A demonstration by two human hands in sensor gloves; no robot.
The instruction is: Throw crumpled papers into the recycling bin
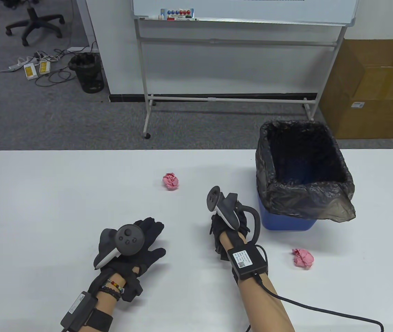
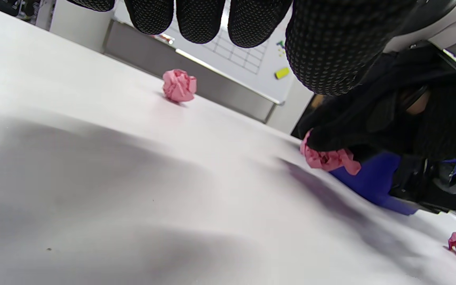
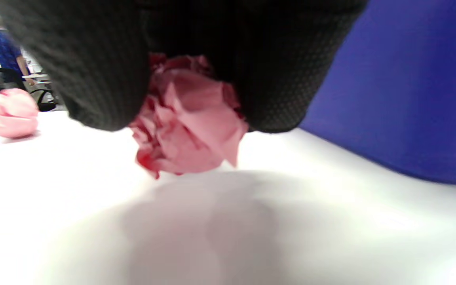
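On the white bench (image 1: 44, 193) we see the blue recycling bin (image 1: 283, 221) just right of our right hand (image 1: 229, 226), which pinches a pink crumpled paper (image 3: 184, 130) of no clear long axis, while our left hand (image 1: 137, 245) rests spread flat, holding nothing.

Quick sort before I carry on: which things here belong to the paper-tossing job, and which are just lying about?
Job:
- held pink ball, gripped by the right hand
- far pink ball
- near pink ball
- blue bin with black liner

Lying about:
- whiteboard stand
- cardboard box
- floor wastebasket
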